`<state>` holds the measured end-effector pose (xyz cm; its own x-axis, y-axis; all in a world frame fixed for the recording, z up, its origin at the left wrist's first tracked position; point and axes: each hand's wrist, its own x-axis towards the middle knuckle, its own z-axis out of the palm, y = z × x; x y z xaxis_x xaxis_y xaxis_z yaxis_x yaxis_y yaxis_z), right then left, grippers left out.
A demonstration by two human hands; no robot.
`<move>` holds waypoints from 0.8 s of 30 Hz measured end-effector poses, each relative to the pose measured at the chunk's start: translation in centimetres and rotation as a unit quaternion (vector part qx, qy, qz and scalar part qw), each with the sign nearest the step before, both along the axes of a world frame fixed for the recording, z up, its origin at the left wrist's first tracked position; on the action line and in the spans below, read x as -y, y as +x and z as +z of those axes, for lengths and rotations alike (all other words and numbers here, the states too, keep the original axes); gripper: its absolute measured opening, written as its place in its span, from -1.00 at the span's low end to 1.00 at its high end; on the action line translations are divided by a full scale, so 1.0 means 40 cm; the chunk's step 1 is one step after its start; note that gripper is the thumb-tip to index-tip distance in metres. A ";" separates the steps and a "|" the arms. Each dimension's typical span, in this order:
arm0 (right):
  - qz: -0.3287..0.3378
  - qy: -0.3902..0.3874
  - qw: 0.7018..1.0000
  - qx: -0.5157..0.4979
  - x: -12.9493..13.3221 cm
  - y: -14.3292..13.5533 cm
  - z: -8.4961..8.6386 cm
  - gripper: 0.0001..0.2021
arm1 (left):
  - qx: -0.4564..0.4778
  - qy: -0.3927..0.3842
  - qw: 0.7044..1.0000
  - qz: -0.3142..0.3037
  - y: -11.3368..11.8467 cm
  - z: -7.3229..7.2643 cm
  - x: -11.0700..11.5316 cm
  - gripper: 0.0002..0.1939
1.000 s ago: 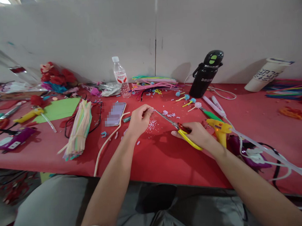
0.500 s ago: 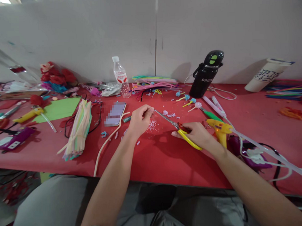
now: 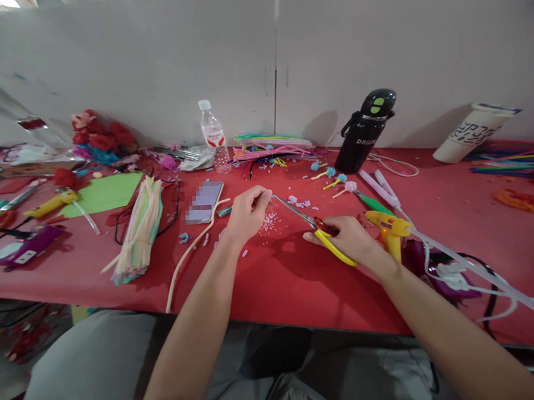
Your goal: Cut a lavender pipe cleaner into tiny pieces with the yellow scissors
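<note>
- Scissors [image 3: 313, 223] over red table [image 3: 284, 293], just in front of person, slanting between both hands; table cover smooth, matte; front strip open, likely to give forearms room.
- Black flask [image 3: 357, 138]: hard, glossy, rounded cylinder with carry loop; stands at back, probably to stay clear of hands.
- Stem bundle [image 3: 140, 232]: long soft fuzzy rods, cream, green, pinkish; gathered at middle, ends fanned; lies left of left forearm, presumably gathered so rods don't scatter.
- Right hand [image 3: 350, 237]: wrapped around scissor handles, yellow loop showing below; grip seems set for steering tips. Blades slim, straight, metal; look close together, exact gap can't tell.
- Left hand [image 3: 250, 212]: narrow pinch, thumb against fingers, right at blade tips; any bit inside too small to tell. Pinch that close probably for fine control.
- Glue gun [image 3: 388, 225]: yellow hard plastic, near right wrist, clear rod out back; likely there for easy right-side reach.
- Cream stem [image 3: 187, 259]: single fuzzy rod, bent in loose curve, beside left forearm, one end by phone [image 3: 206, 201], flat slab.
- Tufted pieces [image 3: 337, 179]: fluffy blue and pink heads on short stalks, loosely rowed in front of flask, apparently set apart from scraps.
- Lilac scraps [image 3: 268, 222]: tiny fuzzy crumbs scattered just under blade tips, as if cuttings land there.
</note>
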<state>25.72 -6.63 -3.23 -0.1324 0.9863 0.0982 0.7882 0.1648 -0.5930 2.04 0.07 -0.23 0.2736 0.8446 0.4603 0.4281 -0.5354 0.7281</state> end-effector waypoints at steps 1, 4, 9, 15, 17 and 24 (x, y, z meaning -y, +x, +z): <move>0.000 0.000 1.000 0.002 0.000 0.001 -0.001 -0.43 | -0.002 0.001 1.000 0.000 0.000 0.000 0.000 -0.67; 0.004 -0.003 1.000 0.004 -0.001 0.003 -0.002 -0.43 | -0.005 0.002 1.000 0.000 -0.001 0.001 0.001 -0.67; 0.006 0.018 1.000 0.009 -0.002 0.005 -0.004 -0.42 | -0.001 -0.001 1.000 -0.001 -0.002 0.002 0.001 -0.68; -0.013 0.027 1.000 -0.001 0.000 -0.002 0.007 -0.42 | 0.006 -0.001 1.000 -0.003 -0.005 -0.002 -0.002 -0.70; -0.007 0.021 1.000 -0.003 0.001 -0.002 0.007 -0.42 | 0.005 0.000 1.000 -0.005 -0.005 -0.002 -0.003 -0.70; 0.007 0.008 1.000 -0.003 -0.002 0.004 -0.005 -0.43 | 0.009 0.009 1.000 -0.007 -0.001 -0.004 -0.003 -0.71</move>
<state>25.88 -6.55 -3.42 -0.1459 0.9827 0.1143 0.7821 0.1853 -0.5950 1.99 0.18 -0.37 0.2772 0.8325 0.4798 0.4078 -0.5541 0.7257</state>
